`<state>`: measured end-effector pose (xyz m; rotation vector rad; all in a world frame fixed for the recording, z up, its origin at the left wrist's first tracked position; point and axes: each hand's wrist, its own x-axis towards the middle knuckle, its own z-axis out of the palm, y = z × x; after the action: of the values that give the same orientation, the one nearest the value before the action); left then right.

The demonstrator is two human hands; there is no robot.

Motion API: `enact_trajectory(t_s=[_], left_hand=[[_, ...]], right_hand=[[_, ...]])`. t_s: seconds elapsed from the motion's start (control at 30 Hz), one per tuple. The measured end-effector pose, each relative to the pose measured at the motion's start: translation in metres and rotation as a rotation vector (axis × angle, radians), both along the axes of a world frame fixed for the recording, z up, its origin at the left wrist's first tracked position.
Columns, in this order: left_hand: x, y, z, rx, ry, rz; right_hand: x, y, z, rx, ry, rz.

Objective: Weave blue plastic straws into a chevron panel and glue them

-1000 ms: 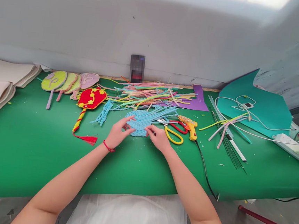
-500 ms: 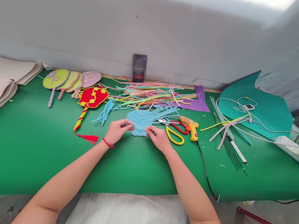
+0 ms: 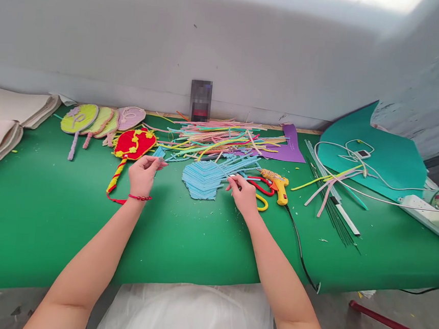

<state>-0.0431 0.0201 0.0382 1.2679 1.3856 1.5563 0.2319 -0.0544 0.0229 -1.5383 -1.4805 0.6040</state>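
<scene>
Our smooth green bench (image 3: 193,244) bears a flat blue chevron-patterned panel of thin strips (image 3: 201,181) between our left hand (image 3: 144,175) and right hand (image 3: 244,193). Both hands curl toward a pinch; whether they close or grip anything, we cannot tell.

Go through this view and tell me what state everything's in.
Blue piece: flat, one end fanned out
Scissors: partly hidden, opening unclear
Glue gun: lying on its side
Red fan: lying flat
Pale fans: overlapping
Coloured strips: loosely heaped
Purple sheet: partly covered
Teal sheet: curled
Left hand: fingertips together
Right hand: fingertips together
</scene>
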Motion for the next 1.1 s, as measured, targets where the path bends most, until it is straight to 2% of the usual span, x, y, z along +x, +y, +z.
enact_trajectory(t_s=[0.13,0.37,0.53,0.73,0.93,1.1], left_hand=[[-0.008,0.01,-0.004,0.053,-0.03,0.093],[-0.02,0.026,-0.019,-0.002,-0.005,0.152],[-0.026,0.031,-0.029,0.024,0.051,0.184],[-0.026,0.028,-0.026,0.035,0.136,0.252],[-0.025,0.028,-0.025,0.029,0.057,0.205],[-0.024,0.024,-0.024,0.13,0.213,0.267]], right_hand=[[-0.002,-0.001,0.0,-0.005,0.007,0.012],[-0.005,-0.001,-0.003,0.01,-0.038,0.029],[-0.004,-0.001,-0.002,0.022,-0.049,0.024],[-0.004,-0.002,-0.001,0.022,-0.047,0.035],[-0.004,-0.002,-0.001,0.016,-0.05,0.037],[-0.005,-0.002,-0.001,0.015,-0.047,0.041]])
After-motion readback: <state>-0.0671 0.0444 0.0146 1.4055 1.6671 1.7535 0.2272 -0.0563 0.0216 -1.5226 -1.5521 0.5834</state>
